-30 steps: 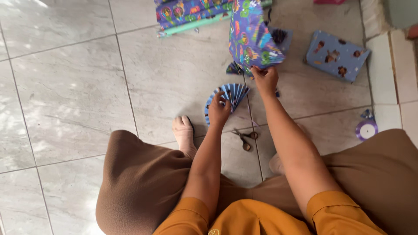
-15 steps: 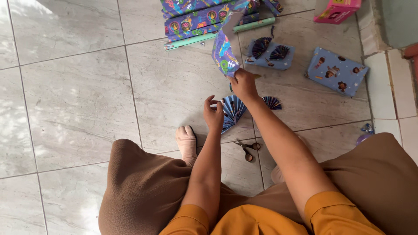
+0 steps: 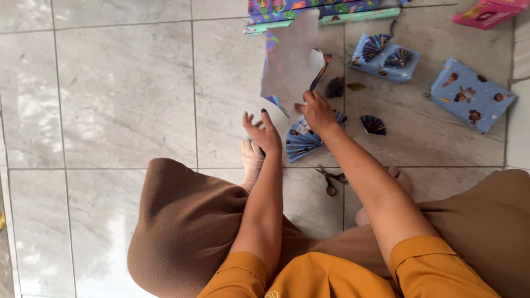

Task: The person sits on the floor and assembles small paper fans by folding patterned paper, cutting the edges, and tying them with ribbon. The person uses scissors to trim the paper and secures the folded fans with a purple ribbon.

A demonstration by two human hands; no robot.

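Where hands [image 3: 292,121] meet, grey marble floor tiles [image 3: 127,94]

At twelve o'clock my sheet of wrapping paper [image 3: 290,60] shows its silvery-grey back; my pleated paper fan [image 3: 302,140] is blue-striped; the wrapped parcel [image 3: 470,95] at two o'clock is pale blue with brown figures.

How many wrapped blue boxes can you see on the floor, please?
2: one box at the far right, another left of it, with paper fans on top. More may lie outside the view.
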